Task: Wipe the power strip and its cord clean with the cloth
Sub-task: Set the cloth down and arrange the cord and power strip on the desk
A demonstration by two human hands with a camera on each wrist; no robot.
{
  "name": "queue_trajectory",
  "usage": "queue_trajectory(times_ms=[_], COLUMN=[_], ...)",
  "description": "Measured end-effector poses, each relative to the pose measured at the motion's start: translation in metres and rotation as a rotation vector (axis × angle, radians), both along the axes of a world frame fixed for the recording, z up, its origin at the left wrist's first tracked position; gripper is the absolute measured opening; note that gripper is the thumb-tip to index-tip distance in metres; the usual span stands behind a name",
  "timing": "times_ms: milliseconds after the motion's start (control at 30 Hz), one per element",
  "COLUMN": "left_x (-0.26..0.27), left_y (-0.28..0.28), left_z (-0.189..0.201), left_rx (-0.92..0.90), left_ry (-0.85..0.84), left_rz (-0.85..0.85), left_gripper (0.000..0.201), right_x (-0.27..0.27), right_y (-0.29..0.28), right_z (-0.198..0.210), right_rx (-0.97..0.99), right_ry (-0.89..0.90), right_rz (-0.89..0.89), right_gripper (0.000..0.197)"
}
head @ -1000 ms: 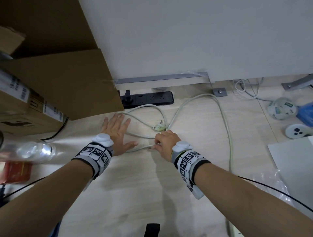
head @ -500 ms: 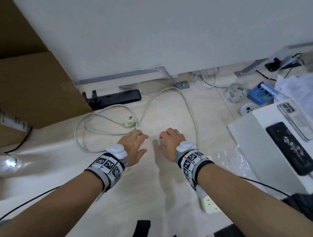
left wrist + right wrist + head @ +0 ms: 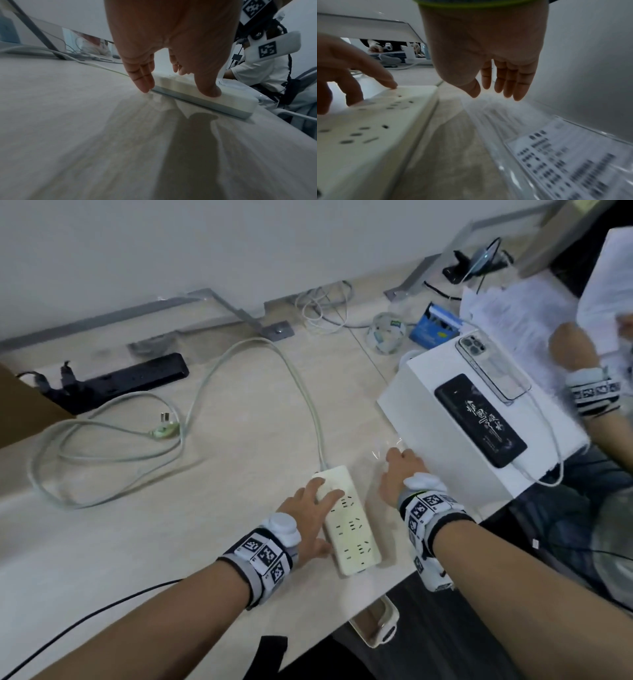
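Note:
A white power strip [image 3: 356,529] [image 3: 231,100] [image 3: 368,128] lies near the table's front edge. Its pale cord [image 3: 301,378] loops toward the back and left, ending in a loose plug [image 3: 165,431]. My left hand [image 3: 320,517] [image 3: 178,90] rests on the strip, straight fingers on its top and thumb against its near side. My right hand [image 3: 399,470] [image 3: 493,93] is just right of the strip, fingers straight, low over a clear plastic packet [image 3: 556,155] with a printed label. I see no cloth in any view.
A white box [image 3: 445,440] with two phones on it stands right of my right hand. A black power strip [image 3: 120,383] lies at the back left beside a cardboard box [image 3: 20,412]. Another person's hand [image 3: 579,350] holds papers at far right. The table edge runs close behind the white strip.
Both hands left the cord loop and moved right. My left hand now lies on the white power strip, and my right hand is over the plastic packet. The view swung right.

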State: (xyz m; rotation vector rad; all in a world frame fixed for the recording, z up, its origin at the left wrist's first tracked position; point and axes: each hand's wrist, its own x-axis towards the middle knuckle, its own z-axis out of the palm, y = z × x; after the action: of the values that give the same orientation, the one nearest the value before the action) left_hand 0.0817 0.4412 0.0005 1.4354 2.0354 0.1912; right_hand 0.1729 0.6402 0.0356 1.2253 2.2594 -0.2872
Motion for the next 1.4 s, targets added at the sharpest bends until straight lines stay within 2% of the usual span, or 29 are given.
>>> queue_trajectory(times_ms=[100, 467, 533, 633, 767, 867, 967, 1033, 1133, 1233, 1333, 1400], left_x=[0.017, 0.028, 0.015, -0.017, -0.066, -0.097, -0.132, -0.154, -0.179, -0.189, -0.201, -0.213], left_y=[0.010, 0.030, 0.028, 0.025, 0.023, 0.026, 0.034, 0.038, 0.043, 0.047, 0.054, 0.059], left_z=[0.002, 0.013, 0.016, 0.021, 0.037, 0.053, 0.072, 0.080, 0.080, 0.076, 0.070, 0.064], left_rx=[0.033, 0.070, 0.094, 0.076, 0.149, 0.253, 0.329, 0.356, 0.386, 0.422, 0.434, 0.451], left_ry=[0.008, 0.022, 0.034, 0.090, 0.081, -0.026, -0.154, -0.212, -0.343, -0.444, -0.435, -0.423], left_rz=[0.070, 0.089, 0.094, 0.165, 0.356, 0.547, 0.775, 0.869, 0.926, 0.902, 0.933, 1.026], left_gripper=[0.097, 0.088, 0.083, 0.074, 0.065, 0.056, 0.047, 0.043, 0.034, 0.022, 0.003, 0.009], right_x=[0.014, 0.007, -0.005, -0.039, -0.094, -0.125, -0.157, -0.172, -0.189, -0.197, -0.209, -0.217], right_y=[0.009, 0.012, 0.015, 0.017, 0.015, 0.002, -0.013, -0.023, -0.026, -0.020, -0.012, -0.004], right_z=[-0.009, -0.014, -0.003, 0.024, 0.054, 0.063, 0.063, 0.062, 0.054, 0.045, 0.034, 0.025], right_rx=[-0.052, 0.057, 0.054, 0.016, 0.052, -0.016, -0.117, -0.178, -0.226, -0.231, -0.287, -0.330], right_ry=[-0.041, 0.001, 0.004, 0.047, 0.323, 0.515, 0.657, 0.720, 0.751, 0.750, 0.771, 0.758], right_rz=[-0.069, 0.010, -0.024, -0.010, 0.070, 0.149, 0.258, 0.328, 0.377, 0.394, 0.382, 0.347], right_gripper=[0.033, 0.028, 0.023, 0.030, 0.019, 0.015, 0.010, 0.009, 0.010, 0.009, 0.013, 0.012])
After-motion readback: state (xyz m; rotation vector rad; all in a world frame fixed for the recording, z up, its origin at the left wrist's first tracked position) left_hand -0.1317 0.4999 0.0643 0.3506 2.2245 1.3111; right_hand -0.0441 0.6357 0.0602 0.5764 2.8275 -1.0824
